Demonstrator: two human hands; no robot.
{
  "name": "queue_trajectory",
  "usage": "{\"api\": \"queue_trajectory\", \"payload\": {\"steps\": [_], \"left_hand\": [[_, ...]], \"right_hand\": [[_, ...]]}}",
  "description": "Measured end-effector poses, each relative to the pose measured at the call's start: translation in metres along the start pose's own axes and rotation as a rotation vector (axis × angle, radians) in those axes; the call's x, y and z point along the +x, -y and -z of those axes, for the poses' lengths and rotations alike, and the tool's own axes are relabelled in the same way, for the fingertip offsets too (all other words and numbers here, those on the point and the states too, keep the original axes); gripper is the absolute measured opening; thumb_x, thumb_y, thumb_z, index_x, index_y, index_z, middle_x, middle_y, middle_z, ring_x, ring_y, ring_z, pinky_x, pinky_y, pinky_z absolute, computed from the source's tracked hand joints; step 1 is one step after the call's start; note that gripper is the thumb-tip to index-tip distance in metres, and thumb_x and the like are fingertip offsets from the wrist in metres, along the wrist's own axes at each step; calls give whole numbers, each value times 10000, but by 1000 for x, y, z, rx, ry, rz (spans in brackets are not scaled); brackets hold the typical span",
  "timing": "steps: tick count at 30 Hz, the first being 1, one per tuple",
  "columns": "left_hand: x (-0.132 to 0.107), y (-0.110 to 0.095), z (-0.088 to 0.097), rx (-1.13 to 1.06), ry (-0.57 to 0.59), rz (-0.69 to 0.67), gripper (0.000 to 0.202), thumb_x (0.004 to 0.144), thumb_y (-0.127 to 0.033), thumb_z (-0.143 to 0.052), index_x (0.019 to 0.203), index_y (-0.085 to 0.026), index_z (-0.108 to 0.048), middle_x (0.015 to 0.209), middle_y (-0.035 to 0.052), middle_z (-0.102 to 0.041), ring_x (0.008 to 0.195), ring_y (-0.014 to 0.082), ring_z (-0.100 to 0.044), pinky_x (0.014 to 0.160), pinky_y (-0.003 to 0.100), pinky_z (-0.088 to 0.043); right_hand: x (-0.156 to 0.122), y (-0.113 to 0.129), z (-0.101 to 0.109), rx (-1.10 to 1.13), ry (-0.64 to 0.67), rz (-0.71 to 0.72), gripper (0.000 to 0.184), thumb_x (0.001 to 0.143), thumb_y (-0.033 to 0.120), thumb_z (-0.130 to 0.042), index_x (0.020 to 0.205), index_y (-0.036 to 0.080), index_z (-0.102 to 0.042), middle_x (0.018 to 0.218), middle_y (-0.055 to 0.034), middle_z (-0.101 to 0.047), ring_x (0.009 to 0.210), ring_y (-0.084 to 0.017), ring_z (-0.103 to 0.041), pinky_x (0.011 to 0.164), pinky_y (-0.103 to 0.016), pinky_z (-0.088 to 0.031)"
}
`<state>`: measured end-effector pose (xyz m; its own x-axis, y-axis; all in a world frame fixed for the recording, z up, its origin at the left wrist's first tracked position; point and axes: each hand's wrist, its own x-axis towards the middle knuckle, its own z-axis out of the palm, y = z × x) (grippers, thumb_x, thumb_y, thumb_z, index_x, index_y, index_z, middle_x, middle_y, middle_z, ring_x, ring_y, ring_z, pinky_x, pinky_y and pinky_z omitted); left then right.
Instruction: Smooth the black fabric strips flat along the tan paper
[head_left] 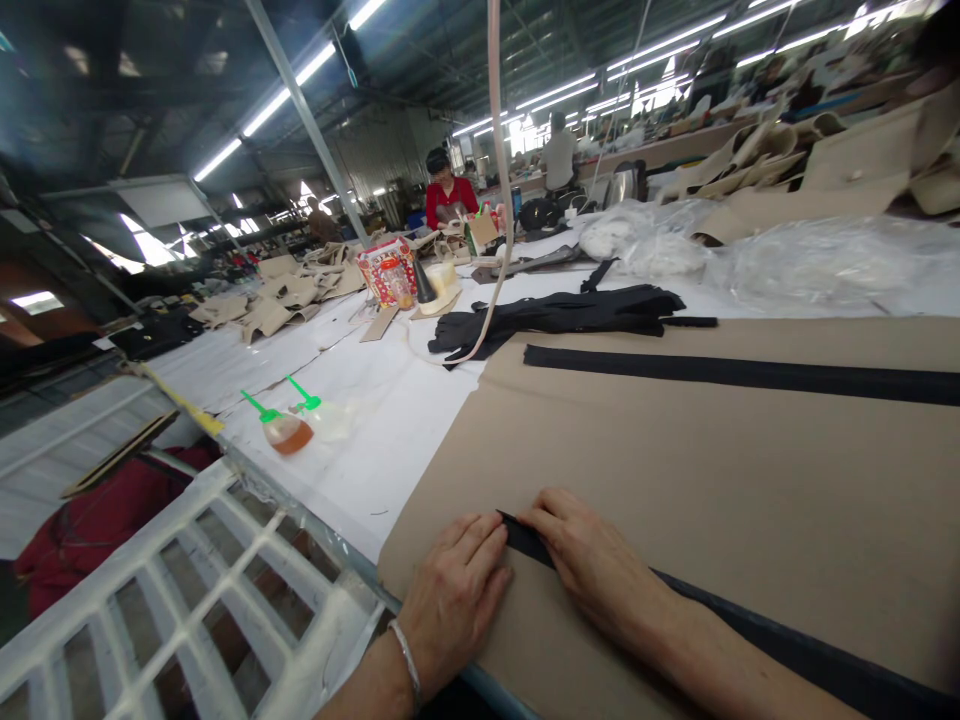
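A large tan sheet [675, 450] covers the near right part of the table. Along its near edge runs a long black strip [720, 610], partly hidden under my right forearm. My left hand [459, 580], with a bracelet on the wrist, has its fingertips pressed together at the strip's left end. Just to the right, my right hand [574, 545] pinches the same strip between thumb and fingers. A second black strip [735, 372] lies across the far part of the sheet.
A pile of black strips [562, 315] lies beyond the sheet, near a hanging hose [501, 180]. Two squeeze bottles with green spouts, one amber [286, 432], rest on the white tabletop [352, 480]. A white slatted rack [187, 610] stands left. A person in red [450, 195] sits farther back.
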<state>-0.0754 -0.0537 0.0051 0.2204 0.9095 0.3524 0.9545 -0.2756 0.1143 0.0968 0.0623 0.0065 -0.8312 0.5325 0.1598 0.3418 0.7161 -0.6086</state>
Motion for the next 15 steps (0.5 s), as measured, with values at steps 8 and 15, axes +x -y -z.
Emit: {"api": "queue_trajectory", "payload": {"steps": [8, 15], "left_hand": [[-2, 4, 0, -13, 19, -1, 331, 948, -182, -474, 1263, -115, -550, 1285, 115, -608, 1209, 255, -541, 1032, 451, -492], [0, 7, 4, -61, 28, 5, 325, 940, -166, -482, 1252, -141, -571, 1277, 98, -611, 1193, 248, -544, 1027, 443, -491]], "right_hand": [[-6, -2, -8, -233, -28, 143, 246, 863, -26, -540, 1029, 141, -611, 991, -69, -559, 907, -232, -510, 850, -393, -452], [-5, -5, -15, -418, -101, 266, 352, 822, 10, -576, 1153, 131, -565, 1008, -63, -574, 881, -236, -494, 799, -397, -439]]}}
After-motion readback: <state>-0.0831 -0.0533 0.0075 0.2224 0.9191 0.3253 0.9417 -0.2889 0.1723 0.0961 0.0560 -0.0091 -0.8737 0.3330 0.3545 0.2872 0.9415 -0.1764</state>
